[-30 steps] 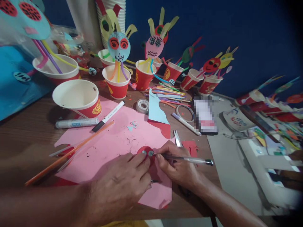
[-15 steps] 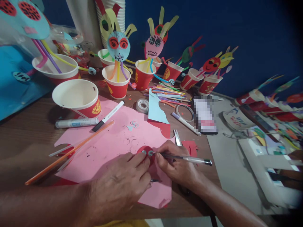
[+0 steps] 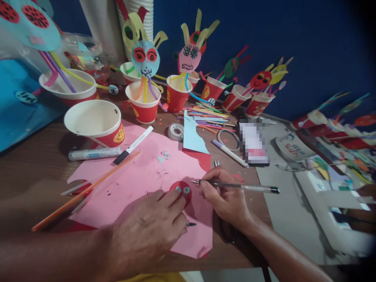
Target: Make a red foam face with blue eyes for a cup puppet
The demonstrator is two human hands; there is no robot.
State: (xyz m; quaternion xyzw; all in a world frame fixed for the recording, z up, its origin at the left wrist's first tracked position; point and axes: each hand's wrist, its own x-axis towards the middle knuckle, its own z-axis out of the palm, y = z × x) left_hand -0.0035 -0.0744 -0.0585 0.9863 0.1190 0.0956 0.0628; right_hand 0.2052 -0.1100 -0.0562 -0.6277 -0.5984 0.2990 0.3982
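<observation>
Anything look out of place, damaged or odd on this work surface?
Nothing looks spilled. The pink sheet curls at its near right corner instead of lying flat, and pale blue scraps lie loose on it. The phone appears as coarse blocks, so its condition is unclear.

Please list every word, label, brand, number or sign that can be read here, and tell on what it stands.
None can be read with certainty.
White marker with black cap: print too small.
Thick clear marker: label blurred.
Large paper cup in front: gold marking, unreadable.
White container at right: red and blue writing, too blurred.
Phone: screen pixelated.
</observation>
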